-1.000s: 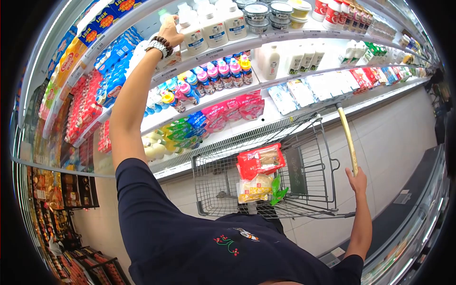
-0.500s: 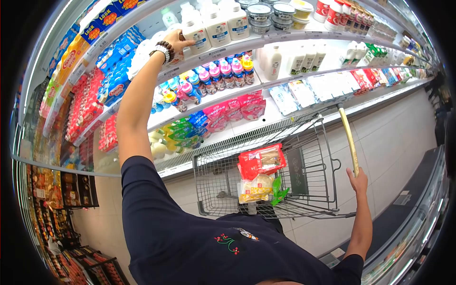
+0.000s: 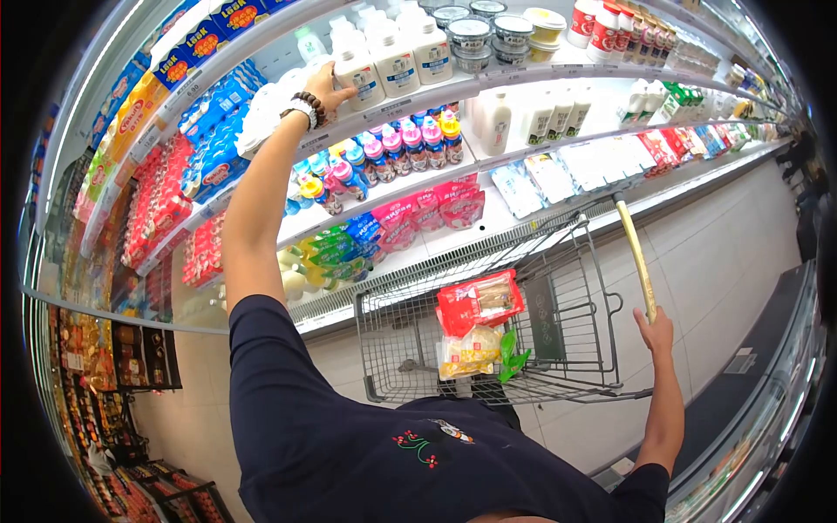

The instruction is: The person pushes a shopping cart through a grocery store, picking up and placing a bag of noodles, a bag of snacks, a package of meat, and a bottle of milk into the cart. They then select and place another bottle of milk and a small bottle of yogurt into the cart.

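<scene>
My left hand (image 3: 325,91), with beaded bracelets on the wrist, is raised to the upper shelf of a chilled display. Its thumb and fingers are apart, at the left side of a white bottle (image 3: 357,77) with a blue-and-white label; the far fingertips are partly hidden. More such bottles (image 3: 397,65) stand to its right, and a pale green-capped bottle (image 3: 309,44) is behind. Low on the right, my right hand (image 3: 656,329) is closed round the yellowish handle (image 3: 636,253) of a shopping cart (image 3: 602,322). In the cart lie a red package (image 3: 478,301) and a yellow-and-clear package (image 3: 471,353).
Below the bottles, small colourful-capped bottles (image 3: 392,146) and pink pouches (image 3: 458,205) fill lower shelves. Blue packs (image 3: 214,166) and red packs (image 3: 157,209) are at the left. Round tubs (image 3: 513,30) stand upper right. A dark counter edge (image 3: 724,392) runs along the right.
The view has shifted slightly, and the shelf goods sit a little differently in it. My left hand's thumb and fingers look more spread beside the bottle. My right hand stays on the handle.
</scene>
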### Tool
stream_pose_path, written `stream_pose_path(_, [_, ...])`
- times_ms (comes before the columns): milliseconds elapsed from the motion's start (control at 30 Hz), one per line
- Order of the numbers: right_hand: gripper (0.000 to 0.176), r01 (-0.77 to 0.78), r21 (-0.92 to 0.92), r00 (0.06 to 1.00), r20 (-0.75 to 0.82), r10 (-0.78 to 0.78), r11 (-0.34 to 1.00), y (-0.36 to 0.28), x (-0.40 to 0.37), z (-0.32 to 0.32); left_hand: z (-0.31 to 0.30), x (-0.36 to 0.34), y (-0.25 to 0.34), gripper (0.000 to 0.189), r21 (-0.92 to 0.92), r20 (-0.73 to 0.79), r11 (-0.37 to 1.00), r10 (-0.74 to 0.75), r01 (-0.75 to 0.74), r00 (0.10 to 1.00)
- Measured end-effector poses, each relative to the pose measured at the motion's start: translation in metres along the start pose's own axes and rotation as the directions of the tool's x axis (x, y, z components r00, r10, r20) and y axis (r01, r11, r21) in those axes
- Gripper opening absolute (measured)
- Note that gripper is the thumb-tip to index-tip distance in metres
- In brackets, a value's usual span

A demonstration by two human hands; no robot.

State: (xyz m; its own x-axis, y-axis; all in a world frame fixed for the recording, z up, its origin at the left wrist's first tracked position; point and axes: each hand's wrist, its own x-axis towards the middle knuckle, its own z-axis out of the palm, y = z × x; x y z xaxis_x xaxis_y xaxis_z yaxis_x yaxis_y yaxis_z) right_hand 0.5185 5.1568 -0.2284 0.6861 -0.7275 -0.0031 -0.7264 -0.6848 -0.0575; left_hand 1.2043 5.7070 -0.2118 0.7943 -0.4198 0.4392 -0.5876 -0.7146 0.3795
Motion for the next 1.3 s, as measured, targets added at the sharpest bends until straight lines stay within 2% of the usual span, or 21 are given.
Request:
stream_pose_path(33, [0.066, 0.003, -0.017, 1.0, -0.004, -0.003, 1.0, 0.003, 0.001, 0.002, 0.002, -0.007, 0.008, 0.085, 0.134, -0.131, 0.991, 0.005, 0.013, 0.991])
stream_pose_path(167, [0.066, 0.008, -0.039, 0.999, -0.037, -0.01, 0.999, 0.011, 0.002, 0.008, -0.013, -0.067, 0.05, 0.069, 0.012, -0.563, 0.995, 0.089, -0.099, 0.822])
stream_pose_path(300, [0.067, -0.001, -0.035, 0.999, -0.043, 0.0, 0.999, 0.007, -0.001, 0.006, 0.01, -0.211, 0.08, 0.044, -0.114, -0.642, 0.993, -0.058, -0.02, 0.764])
stream_pose_path(367, [0.067, 0.006, -0.042, 0.999, -0.048, -0.008, 0.999, 0.008, -0.001, 0.006, 0.047, -0.305, 0.075, 0.041, -0.248, -0.464, 0.959, -0.242, 0.137, 0.852])
stream_pose_path(400, [0.067, 0.01, -0.047, 0.999, -0.049, -0.012, 0.999, 0.009, -0.002, 0.007, 0.072, -0.359, 0.063, 0.045, -0.203, -0.316, 0.929, -0.36, 0.309, 0.878])
stream_pose_path(500, [0.064, -0.001, -0.054, 0.999, -0.046, -0.002, 0.999, 0.002, -0.009, 0.002, 0.115, -0.525, 0.045, 0.083, -0.001, 0.093, 0.827, -0.56, 0.563, 0.823])
stream_pose_path(533, [0.062, 0.024, -0.044, 0.998, -0.063, -0.026, 0.999, 0.005, -0.012, 0.001, 0.112, -0.564, 0.051, 0.094, 0.125, 0.298, 0.704, -0.699, 0.699, 0.65])
stream_pose_path(567, [0.06, 0.049, -0.034, 0.996, -0.079, -0.052, 0.998, 0.011, -0.017, 0.004, 0.114, -0.603, 0.054, 0.101, 0.217, 0.4, 0.615, -0.764, 0.758, 0.506])
stream_pose_path(600, [0.059, 0.074, -0.021, 0.992, -0.096, -0.076, 0.997, 0.019, -0.022, 0.006, 0.116, -0.641, 0.056, 0.101, 0.289, 0.453, 0.573, -0.787, 0.767, 0.418])
stream_pose_path(667, [0.056, -0.051, 0.064, 0.998, 0.032, 0.049, 0.997, 0.039, -0.039, 0.002, 0.101, -0.678, 0.067, 0.097, 0.379, 0.652, 0.446, -0.751, 0.811, 0.108])
stream_pose_path(733, [0.052, -0.157, 0.116, 0.983, 0.113, 0.144, 0.981, 0.048, -0.049, 0.002, 0.116, -0.722, 0.073, 0.09, 0.405, 0.647, 0.344, -0.763, 0.847, 0.0])
stream_pose_path(800, [0.048, -0.233, 0.141, 0.967, 0.138, 0.214, 0.962, 0.049, -0.054, 0.002, 0.168, -0.781, 0.056, 0.081, 0.374, 0.759, 0.256, -0.637, 0.891, -0.136])
stream_pose_path(833, [0.049, -0.244, 0.127, 0.964, 0.139, 0.227, 0.961, 0.047, -0.056, 0.001, 0.184, -0.796, 0.051, 0.077, 0.365, 0.807, 0.207, -0.557, 0.908, -0.198])
stream_pose_path(933, [0.049, -0.318, 0.096, 0.94, 0.159, 0.301, 0.943, 0.035, -0.059, -0.004, 0.161, -0.764, 0.106, 0.063, 0.195, 0.725, -0.269, -0.608, 0.943, -0.323])
stream_pose_path(967, [0.048, -0.367, 0.091, 0.921, 0.176, 0.347, 0.926, 0.031, -0.058, -0.006, 0.158, -0.756, 0.114, 0.055, 0.144, 0.708, -0.336, -0.622, 0.931, -0.335])
stream_pose_path(1067, [0.043, -0.447, 0.019, 0.885, 0.157, 0.439, 0.894, 0.028, -0.054, -0.004, 0.157, -0.74, 0.13, 0.048, 0.238, 0.514, -0.172, -0.812, 0.956, -0.275])
stream_pose_path(1100, [0.042, -0.464, -0.014, 0.876, 0.139, 0.461, 0.886, 0.028, -0.052, -0.002, 0.166, -0.734, 0.137, 0.047, 0.284, 0.369, -0.218, -0.874, 0.934, -0.316])
stream_pose_path(1167, [0.037, -0.436, 0.01, 0.895, 0.106, 0.433, 0.9, 0.031, -0.049, -0.001, 0.181, -0.725, 0.148, 0.056, 0.356, 0.295, -0.217, -0.897, 0.909, -0.329])
stream_pose_path(1200, [0.035, -0.422, 0.024, 0.904, 0.094, 0.418, 0.906, 0.033, -0.048, 0.002, 0.185, -0.722, 0.154, 0.061, 0.393, 0.253, -0.218, -0.908, 0.893, -0.333])
stream_pose_path(1233, [0.035, -0.403, 0.007, 0.912, 0.081, 0.401, 0.915, 0.039, -0.045, 0.006, 0.191, -0.718, 0.16, 0.083, 0.381, 0.237, -0.259, -0.901, 0.888, -0.364])
stream_pose_path(1300, [0.034, -0.368, -0.021, 0.928, 0.058, 0.369, 0.929, 0.059, -0.036, 0.017, 0.186, -0.712, 0.167, 0.103, 0.406, 0.296, -0.25, -0.874, 0.879, -0.385])
